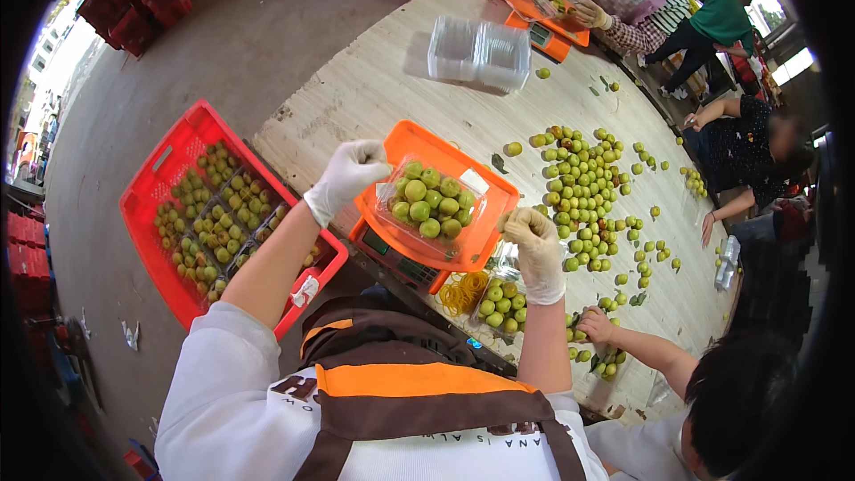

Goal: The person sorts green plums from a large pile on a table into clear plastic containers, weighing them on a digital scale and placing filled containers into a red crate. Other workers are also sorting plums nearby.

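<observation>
A clear plastic punnet of round green fruit (431, 199) rests on the orange tray (493, 237) of a digital scale (401, 259). Beside the tray's left edge is my left hand (351, 177), white-gloved, fingers curled in at the punnet's corner. My right hand (534, 247), in a yellowed glove, is curled near the tray's right edge. Whether either hand pinches something thin cannot be made out. Yellow rubber bands (464, 292) lie below the scale, next to another filled punnet (501, 306).
Loose green fruit (584, 190) spreads over the table's right side. A red crate (157, 160) of filled punnets stands at left. Stacked clear plastic containers (479, 53) stand farther back. A person's bare hand (596, 325) touches fruit at lower right; a gloved co-worker (628, 0) works at the far end.
</observation>
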The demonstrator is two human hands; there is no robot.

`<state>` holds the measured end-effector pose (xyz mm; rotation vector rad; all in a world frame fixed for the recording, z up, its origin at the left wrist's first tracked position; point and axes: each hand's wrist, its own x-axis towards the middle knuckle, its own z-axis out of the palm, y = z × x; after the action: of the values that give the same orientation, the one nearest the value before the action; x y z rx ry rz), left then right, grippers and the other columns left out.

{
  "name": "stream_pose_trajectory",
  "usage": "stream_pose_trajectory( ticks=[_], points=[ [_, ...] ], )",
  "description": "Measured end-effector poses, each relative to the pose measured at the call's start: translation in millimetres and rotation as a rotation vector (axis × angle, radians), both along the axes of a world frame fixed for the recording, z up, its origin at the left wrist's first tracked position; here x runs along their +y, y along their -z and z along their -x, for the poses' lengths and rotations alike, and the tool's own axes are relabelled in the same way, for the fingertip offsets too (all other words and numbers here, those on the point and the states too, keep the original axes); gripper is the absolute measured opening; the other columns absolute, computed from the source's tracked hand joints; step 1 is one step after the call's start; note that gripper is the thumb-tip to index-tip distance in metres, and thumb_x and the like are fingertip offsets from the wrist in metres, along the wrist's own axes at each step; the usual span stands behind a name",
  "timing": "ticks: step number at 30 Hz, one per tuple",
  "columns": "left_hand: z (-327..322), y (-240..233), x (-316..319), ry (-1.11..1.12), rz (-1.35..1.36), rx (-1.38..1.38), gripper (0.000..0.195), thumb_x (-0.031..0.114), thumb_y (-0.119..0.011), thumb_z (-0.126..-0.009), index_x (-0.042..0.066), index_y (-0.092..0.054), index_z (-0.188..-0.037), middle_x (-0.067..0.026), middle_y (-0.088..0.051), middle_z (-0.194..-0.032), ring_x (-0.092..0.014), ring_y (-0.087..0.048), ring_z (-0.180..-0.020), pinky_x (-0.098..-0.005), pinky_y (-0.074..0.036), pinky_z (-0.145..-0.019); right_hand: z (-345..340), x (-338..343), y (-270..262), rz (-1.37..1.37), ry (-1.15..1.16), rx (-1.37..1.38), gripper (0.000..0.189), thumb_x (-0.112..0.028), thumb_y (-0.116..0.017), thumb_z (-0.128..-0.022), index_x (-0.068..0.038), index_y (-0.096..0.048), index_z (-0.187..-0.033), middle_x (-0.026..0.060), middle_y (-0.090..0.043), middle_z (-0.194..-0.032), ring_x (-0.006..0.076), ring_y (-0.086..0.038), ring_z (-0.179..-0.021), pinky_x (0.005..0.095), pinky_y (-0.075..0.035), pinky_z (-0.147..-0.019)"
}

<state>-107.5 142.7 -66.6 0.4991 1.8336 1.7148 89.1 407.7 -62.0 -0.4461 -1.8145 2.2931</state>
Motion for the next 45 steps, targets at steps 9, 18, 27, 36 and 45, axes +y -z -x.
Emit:
stream_pose_trajectory(
  ticks=[9, 18, 27, 36, 45],
  points=[
    [33.9, 69.9, 25.7, 0.077, 0.615, 0.708, 0.056, 0.061, -0.038, -0.099, 0.02, -0.064, -0.126, -0.0134, -0.07, -0.082, -0.036, -0.067, -0.085, -0.0475, -0.051, -0.076, 48.6, -6.7, 77.7, -0.963, 0.036, -0.461, 0.058, -0.066, -0.05, -0.094, -0.011, -0.067, -0.102, 0.0141, -0.064, -0.067, 0.0321, -0.067, -0.07, 0.0418, -0.05, -0.066],
    [-37.1, 50.9, 11.0, 0.077, 0.706, 0.664, 0.072, 0.057, -0.046, -0.098, 0.018, -0.028, -0.156, -0.0146, -0.067, -0.077, -0.037, -0.066, -0.071, -0.0453, -0.051, -0.065, 2.8, -50.2, 63.7, -0.665, -0.132, -0.505, 0.091, -0.062, -0.052, -0.095, -0.013, -0.01, -0.159, 0.0269, -0.068, -0.087, 0.0433, -0.068, -0.087, 0.045, -0.052, -0.082],
    [-20.2, 32.9, 10.7, 0.196, 0.136, 0.433, 0.08, 0.006, -0.058, -0.071, 0.003, -0.041, -0.149, -0.0178, -0.04, -0.153, -0.032, -0.03, -0.147, -0.0437, -0.022, -0.122, -85.8, -58.0, 71.1, -1.504, -0.106, -0.469, 0.023, -0.025, -0.063, -0.084, -0.004, -0.069, -0.094, 0.0112, -0.068, -0.089, 0.0293, -0.062, -0.092, 0.0434, -0.05, -0.08],
    [-14.4, 44.2, 23.3, 0.212, 0.504, 0.916, 0.046, 0.024, -0.075, -0.079, 0.013, -0.066, -0.122, -0.0122, -0.062, -0.093, -0.031, -0.059, -0.091, -0.0419, -0.049, -0.081, -107.2, -76.3, 148.3, -1.598, -0.411, -0.598, 0.022, -0.017, -0.054, -0.088, -0.006, -0.073, -0.091, 0.0119, -0.068, -0.101, 0.0274, -0.056, -0.107, 0.039, -0.042, -0.091],
    [-88.3, 31.4, 20.8, -0.111, 0.527, 0.759, 0.059, 0.018, -0.068, -0.083, 0.004, -0.052, -0.138, -0.0187, -0.06, -0.118, -0.038, -0.06, -0.105, -0.0455, -0.049, -0.09, -125.6, -74.6, 153.3, -1.568, -0.363, -0.451, 0.021, -0.018, -0.053, -0.088, -0.007, -0.07, -0.095, 0.0119, -0.067, -0.1, 0.0291, -0.056, -0.104, 0.0413, -0.042, -0.088]
  ],
)
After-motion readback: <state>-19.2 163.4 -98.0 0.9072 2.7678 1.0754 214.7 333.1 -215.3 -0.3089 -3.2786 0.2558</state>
